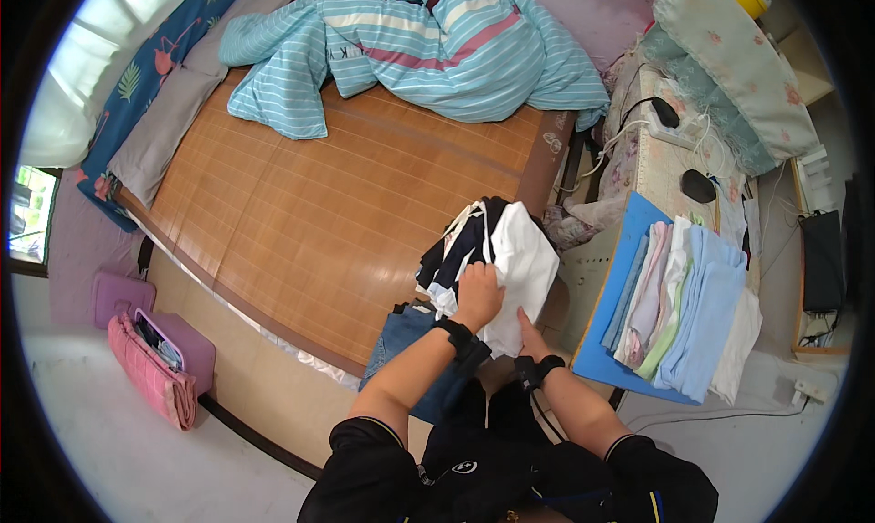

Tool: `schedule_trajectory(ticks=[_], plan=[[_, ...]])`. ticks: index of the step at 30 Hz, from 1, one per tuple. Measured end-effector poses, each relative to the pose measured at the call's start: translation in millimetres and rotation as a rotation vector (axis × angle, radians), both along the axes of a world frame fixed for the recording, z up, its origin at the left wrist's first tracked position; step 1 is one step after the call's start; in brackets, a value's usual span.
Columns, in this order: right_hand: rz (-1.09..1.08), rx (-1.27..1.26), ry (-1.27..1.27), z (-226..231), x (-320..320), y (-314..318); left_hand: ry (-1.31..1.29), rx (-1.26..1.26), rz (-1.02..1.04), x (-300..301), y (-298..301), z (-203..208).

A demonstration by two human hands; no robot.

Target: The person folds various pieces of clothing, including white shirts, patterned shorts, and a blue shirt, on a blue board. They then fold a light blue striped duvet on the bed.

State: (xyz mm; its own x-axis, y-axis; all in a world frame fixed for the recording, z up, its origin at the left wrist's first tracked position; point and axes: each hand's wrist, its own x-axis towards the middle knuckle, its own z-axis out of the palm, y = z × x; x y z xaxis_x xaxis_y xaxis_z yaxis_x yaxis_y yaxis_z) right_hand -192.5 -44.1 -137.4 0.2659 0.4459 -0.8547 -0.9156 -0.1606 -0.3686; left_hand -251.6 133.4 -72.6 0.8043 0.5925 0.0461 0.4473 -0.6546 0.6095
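white garment [527, 251] stretches lengthwise forward; left hand [480, 295] looks clenched on its left edge; right hand [533, 339] sits closer to its near end, can't tell if gripping

bright daylight at left window [30, 215], soft sheen on mat [333, 204], black fisheye rim

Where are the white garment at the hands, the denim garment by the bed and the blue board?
White garment [526, 252]: head view, its broad upper part.
Denim garment [394, 343]: head view, its left part.
Blue board [596, 360]: head view, its bare lower-left corner.
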Motion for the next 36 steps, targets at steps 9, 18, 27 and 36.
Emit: schedule_trajectory(ticks=[9, 18, 27, 36], plan=[[-0.056, 0.108, 0.052, 9, 0, 7, 0.410, -0.333, 0.251, -7, 53, -42], [-0.126, 0.134, 0.140, -5, 7, 2, 0.529, -0.427, 0.271, -2, 61, -9], [-0.080, 0.176, 0.108, 2, 5, -3, 0.299, -0.232, 0.084, 7, 17, 1], [-0.084, 0.199, 0.118, 12, 4, 1, 0.353, -0.971, 0.182, -4, 59, -16]])
